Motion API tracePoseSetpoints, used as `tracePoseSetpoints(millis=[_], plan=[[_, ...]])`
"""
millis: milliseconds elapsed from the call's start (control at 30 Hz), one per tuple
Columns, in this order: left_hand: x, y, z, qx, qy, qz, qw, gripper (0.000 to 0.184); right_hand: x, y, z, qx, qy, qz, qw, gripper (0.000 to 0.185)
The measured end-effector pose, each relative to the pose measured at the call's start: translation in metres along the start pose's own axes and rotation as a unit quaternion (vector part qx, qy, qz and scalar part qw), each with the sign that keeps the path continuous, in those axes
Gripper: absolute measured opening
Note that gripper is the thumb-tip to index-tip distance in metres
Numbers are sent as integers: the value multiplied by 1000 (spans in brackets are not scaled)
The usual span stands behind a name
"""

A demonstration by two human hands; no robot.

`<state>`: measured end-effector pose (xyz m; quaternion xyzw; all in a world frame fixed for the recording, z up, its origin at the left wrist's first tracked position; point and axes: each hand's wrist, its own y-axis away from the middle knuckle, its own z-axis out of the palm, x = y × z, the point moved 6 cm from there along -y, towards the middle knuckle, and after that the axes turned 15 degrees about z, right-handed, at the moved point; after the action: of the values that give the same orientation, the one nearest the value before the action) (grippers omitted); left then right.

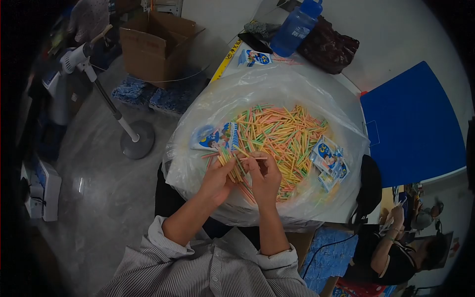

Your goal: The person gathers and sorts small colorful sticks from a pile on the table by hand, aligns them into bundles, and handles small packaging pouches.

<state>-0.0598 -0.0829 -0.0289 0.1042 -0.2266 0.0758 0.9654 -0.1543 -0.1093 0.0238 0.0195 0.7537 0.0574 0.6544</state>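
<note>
A clear plastic bag [190,163] lies spread on the table, holding a heap of thin pastel sticks [282,133] in yellow, pink, green and orange. My left hand [217,180] is closed round a bundle of these sticks at the heap's near left edge. Just to its right, my right hand [264,175] pinches a pink stick between thumb and fingers, close to the bundle. Beyond my left hand lies a blue and white printed packet [216,137]. More such packets [329,161] rest on the right side of the heap.
Along the far table edge stand a blue bottle [295,29], a dark bag [329,47] and another packet [255,58]. A blue panel [415,123] is at the right. A cardboard box [156,47] and a fan stand [137,140] are left. Another person [383,252] sits lower right.
</note>
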Motion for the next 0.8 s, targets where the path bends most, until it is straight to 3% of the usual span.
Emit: tracePoseSetpoints(millis=[67,133,200,267,300,367,467,500,567,700,800], plan=[[4,-1,1,-4,17,6,1000,21,0,3,-7,16,-67,1,998,10],[7,-1,-2,29,24,12,999,23,-8,8,-4,7,-68,-1,998,11],[8,-1,3,0,19,15,1000,25,-8,12,-2,1,-69,-3,998,12],[8,-2,8,-32,14,18,999,26,-3,14,4,-11,56,-7,998,15],[9,-3,6,-6,5,30,1000,26,1,13,4,-11,56,-8,998,15],[13,-6,2,21,-4,45,999,27,-7,16,6,4,89,-142,986,16],[20,-11,-4,37,9,55,998,26,-18,16,-5,21,74,-191,979,16],[20,-11,-3,19,-9,39,999,25,-21,16,-9,21,74,-191,979,16],[18,-9,-2,0,-27,19,999,25,-8,9,-15,-28,0,4,1000,16],[8,-1,7,-61,-101,-46,992,24,-21,5,-10,-44,105,39,993,16],[0,5,12,-91,-111,-62,988,23,-18,0,-6,-32,82,-31,996,12]])
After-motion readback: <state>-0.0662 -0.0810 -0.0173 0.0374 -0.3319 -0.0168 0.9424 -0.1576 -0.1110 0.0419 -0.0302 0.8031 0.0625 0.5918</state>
